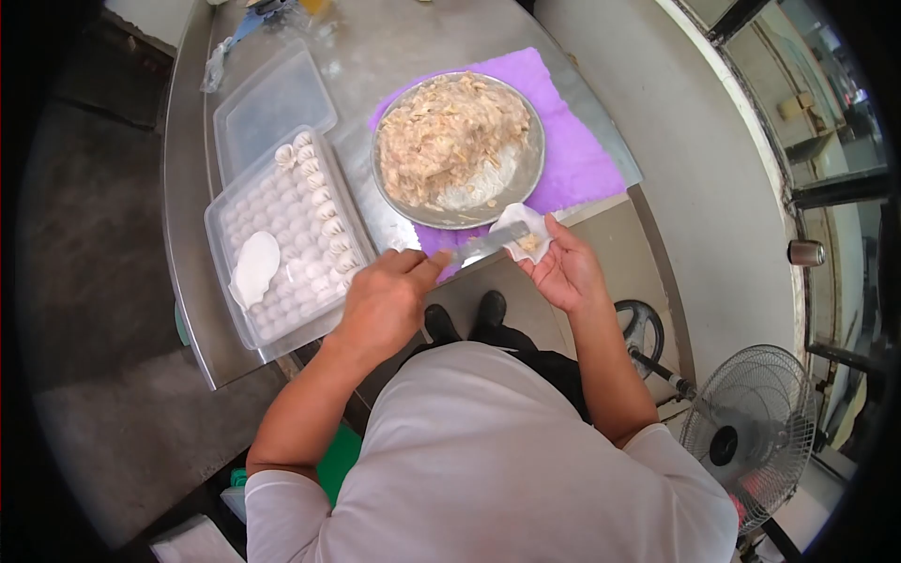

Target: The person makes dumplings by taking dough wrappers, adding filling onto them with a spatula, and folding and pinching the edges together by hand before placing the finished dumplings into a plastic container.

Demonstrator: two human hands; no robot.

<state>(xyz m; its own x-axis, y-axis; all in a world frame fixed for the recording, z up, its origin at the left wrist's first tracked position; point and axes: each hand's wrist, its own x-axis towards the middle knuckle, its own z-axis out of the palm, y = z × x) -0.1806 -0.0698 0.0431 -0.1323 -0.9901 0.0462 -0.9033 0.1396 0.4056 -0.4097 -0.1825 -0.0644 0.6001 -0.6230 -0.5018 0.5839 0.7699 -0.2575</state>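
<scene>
My left hand (383, 302) is closed around the handle end of a flat metal spatula (490, 242). The blade reaches right, over a thin white dough wrapper (511, 218). That wrapper lies across the fingers of my right hand (570, 269), palm up, with the thumb at its edge. A small dab of pale filling (528, 243) sits on the wrapper under the blade tip. Just beyond my hands stands a round metal bowl (542, 164) heaped with chunky pale filling (450, 136). The handle is mostly hidden by my left fingers.
A plastic tray (221, 246) of pleated dumplings (330, 226) stands at left, with white dough wrappers (255, 269) on top. A clear lid (272, 108) lies behind it. A purple cloth (574, 141) covers part of the steel table (361, 70). A fan (751, 436) stands at right.
</scene>
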